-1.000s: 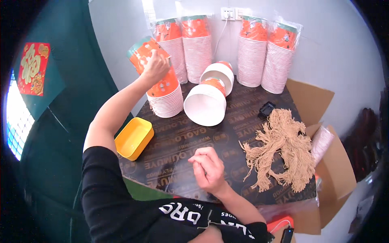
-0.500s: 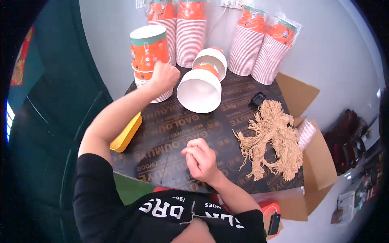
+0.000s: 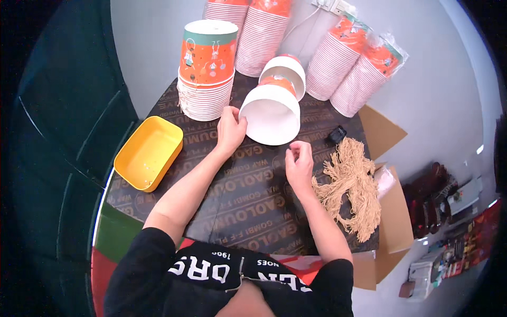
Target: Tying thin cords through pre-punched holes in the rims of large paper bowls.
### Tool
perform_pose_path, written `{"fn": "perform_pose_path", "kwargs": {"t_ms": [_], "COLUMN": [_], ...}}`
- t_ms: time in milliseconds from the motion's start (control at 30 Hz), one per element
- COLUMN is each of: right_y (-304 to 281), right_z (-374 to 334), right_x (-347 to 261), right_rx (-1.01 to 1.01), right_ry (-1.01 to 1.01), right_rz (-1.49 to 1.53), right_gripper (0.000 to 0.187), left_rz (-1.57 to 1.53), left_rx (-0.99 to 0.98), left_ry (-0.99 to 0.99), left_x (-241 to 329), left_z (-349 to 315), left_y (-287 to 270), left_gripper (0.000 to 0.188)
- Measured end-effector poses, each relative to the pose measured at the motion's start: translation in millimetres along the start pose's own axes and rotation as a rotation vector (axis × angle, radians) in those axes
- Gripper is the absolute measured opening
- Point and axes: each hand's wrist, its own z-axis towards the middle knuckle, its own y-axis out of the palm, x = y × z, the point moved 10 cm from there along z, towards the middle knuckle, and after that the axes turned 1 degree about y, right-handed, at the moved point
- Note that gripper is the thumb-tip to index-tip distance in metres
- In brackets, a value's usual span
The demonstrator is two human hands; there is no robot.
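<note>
A white-mouthed paper bucket (image 3: 270, 119) with an orange printed outside lies on its side, its mouth toward me. My left hand (image 3: 231, 131) is at the left edge of its rim, fingers bent and thumb against the rim. Just below the bucket's right side, my right hand (image 3: 300, 166) hovers with its fingers loosely curled and a little apart; nothing shows in it. Behind lies a second paper bucket (image 3: 297, 79), also on its side. Left of them stands a stack of nested paper buckets (image 3: 208, 58), upside down, with thin strands hanging at its left side.
A yellow plastic bin (image 3: 171, 150) stands at the table's left edge. Tan twine (image 3: 351, 193) lies in a heap at right, beside a small black object (image 3: 336, 134). Wrapped bucket stacks (image 3: 331, 63) line the wall. An open cardboard box (image 3: 395, 222) is beyond the right edge.
My left hand has come down from the upright stack to the lying bucket's rim. My right hand has moved forward and right, toward the same bucket. The view has shifted, showing more yellow bin.
</note>
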Motion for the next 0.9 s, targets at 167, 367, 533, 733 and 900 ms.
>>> {"fn": "perform_pose_path", "kwargs": {"t_ms": [167, 367, 533, 733, 900], "right_y": [-0.7, 12.0, 7.4, 2.4, 0.2], "right_z": [14.4, 26.0, 29.3, 24.0, 22.8], "right_x": [27.3, 41.0, 44.0, 52.5, 39.1], "right_rx": [0.151, 0.161, 0.231, 0.270, 0.240], "right_ry": [0.057, 0.085, 0.090, 0.127, 0.117], "right_rz": [-0.010, -0.013, -0.054, -0.094, -0.107], "right_gripper": [0.020, 0.021, 0.015, 0.015, 0.013], "left_rz": [-0.134, -0.116, -0.146, -0.206, -0.206], "left_rx": [0.001, 0.052, 0.028, 0.042, -0.031], "left_ry": [-0.031, 0.000, -0.026, 0.041, 0.096], "left_x": [-14.8, -13.2, -8.9, 0.2, 11.5], "left_z": [-2.8, -5.5, -6.2, -11.3, -20.2], "left_y": [-0.1, -7.5, -7.0, -6.1, -2.4], "left_gripper": [0.018, 0.020, 0.014, 0.011, 0.025]}}
